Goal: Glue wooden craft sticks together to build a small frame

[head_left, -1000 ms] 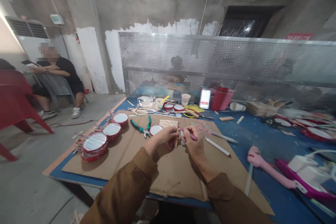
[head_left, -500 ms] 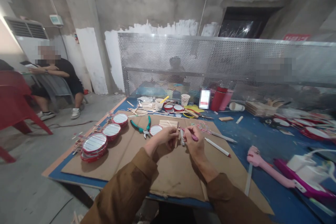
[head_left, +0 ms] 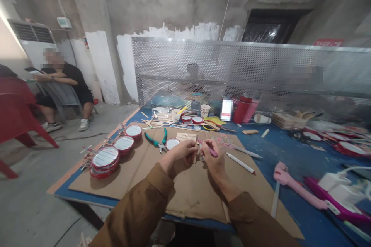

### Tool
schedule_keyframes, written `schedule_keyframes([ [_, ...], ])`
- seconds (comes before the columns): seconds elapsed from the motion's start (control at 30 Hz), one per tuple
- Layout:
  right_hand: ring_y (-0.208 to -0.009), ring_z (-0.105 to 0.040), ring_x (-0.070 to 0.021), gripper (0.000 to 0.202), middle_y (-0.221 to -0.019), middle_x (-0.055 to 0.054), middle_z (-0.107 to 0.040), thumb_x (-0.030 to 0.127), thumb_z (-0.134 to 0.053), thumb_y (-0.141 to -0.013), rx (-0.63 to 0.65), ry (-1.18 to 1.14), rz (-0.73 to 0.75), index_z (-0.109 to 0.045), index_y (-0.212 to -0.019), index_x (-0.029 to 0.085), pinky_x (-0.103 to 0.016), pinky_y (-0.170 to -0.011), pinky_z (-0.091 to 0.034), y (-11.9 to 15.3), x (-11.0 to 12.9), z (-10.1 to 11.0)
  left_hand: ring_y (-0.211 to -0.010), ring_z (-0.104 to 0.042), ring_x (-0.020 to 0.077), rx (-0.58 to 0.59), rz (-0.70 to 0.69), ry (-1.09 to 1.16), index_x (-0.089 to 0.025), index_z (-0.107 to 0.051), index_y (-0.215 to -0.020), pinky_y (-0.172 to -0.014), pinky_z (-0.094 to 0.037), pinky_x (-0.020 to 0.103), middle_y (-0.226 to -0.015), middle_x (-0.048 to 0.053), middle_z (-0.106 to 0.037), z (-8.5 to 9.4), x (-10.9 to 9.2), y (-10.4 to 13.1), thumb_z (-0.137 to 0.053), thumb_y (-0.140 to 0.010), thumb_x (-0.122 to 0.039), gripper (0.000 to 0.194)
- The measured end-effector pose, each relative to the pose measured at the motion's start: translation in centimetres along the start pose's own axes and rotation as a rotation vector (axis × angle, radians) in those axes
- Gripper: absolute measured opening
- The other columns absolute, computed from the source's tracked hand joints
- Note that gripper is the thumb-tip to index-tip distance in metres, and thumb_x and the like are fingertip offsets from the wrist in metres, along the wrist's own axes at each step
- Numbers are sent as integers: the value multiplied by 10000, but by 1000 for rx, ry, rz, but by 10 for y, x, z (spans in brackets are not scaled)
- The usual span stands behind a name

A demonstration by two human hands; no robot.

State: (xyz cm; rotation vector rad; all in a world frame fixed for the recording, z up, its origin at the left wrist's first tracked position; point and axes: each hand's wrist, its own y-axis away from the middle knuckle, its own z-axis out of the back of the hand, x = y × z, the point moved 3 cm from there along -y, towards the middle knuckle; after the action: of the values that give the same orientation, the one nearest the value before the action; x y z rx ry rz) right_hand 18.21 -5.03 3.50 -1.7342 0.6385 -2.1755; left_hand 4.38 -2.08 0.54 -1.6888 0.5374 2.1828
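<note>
My left hand [head_left: 185,151] is closed, pinching a flat wooden stick [head_left: 195,156] upright over the cardboard. Close on its right, my right hand [head_left: 213,158] is wrapped round a pink-purple pen [head_left: 213,153], its tip end pointing at the stick. Whether the tip touches the wood I cannot tell. Just behind the hands lie a bundle of pale wooden sticks [head_left: 185,136] and a round red-rimmed piece with a white top [head_left: 173,144]. Green-handled pliers [head_left: 161,144] rest open to the left. A white marker with a red end [head_left: 241,163] lies right of my right hand.
Stacked red-rimmed rounds [head_left: 104,158] stand along the cardboard's left side. A pink glue gun [head_left: 298,187] and a purple power strip [head_left: 339,200] lie at the right. Paper cups [head_left: 205,110], a lit phone [head_left: 226,110] and a red bottle [head_left: 242,110] line the back. A person [head_left: 68,77] sits at far left.
My right hand's fingers have shifted slightly, and the pale thing that showed below them is now mostly covered. My left hand keeps its hold on the stick. The view has moved a little.
</note>
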Motion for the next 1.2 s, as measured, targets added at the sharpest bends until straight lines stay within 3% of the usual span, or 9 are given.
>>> schedule_keyframes([
  [0.77, -512, -584, -135, 268, -617, 7, -606, 466, -567, -813, -13, -8, -31, -567, -780, 200, -243, -501, -485, 1, -2, 0, -365, -504, 111, -23, 26, -15, -181, -452, -792, -399, -419, 213, -475, -27, -515, -1, -3, 1, -552, -854, -442, 286],
  [1.0, -539, -594, -134, 281, -651, 2, -624, 481, -551, -828, 66, -5, -23, -568, -801, 202, -241, -520, -490, 1, -2, -3, -374, -515, 113, 5, 3, 1, -172, -479, -818, -400, -413, 213, -507, -10, -550, 1, 3, -2, -564, -832, -511, 350],
  [1.2, -521, -578, -129, 287, -617, 8, -609, 478, -547, -835, 52, 13, -35, -555, -766, 200, -231, -506, -481, 2, -2, -4, -377, -528, 126, -22, -8, -35, -171, -470, -815, -398, -421, 223, -494, -23, -526, 2, 5, -3, -560, -809, -549, 389],
])
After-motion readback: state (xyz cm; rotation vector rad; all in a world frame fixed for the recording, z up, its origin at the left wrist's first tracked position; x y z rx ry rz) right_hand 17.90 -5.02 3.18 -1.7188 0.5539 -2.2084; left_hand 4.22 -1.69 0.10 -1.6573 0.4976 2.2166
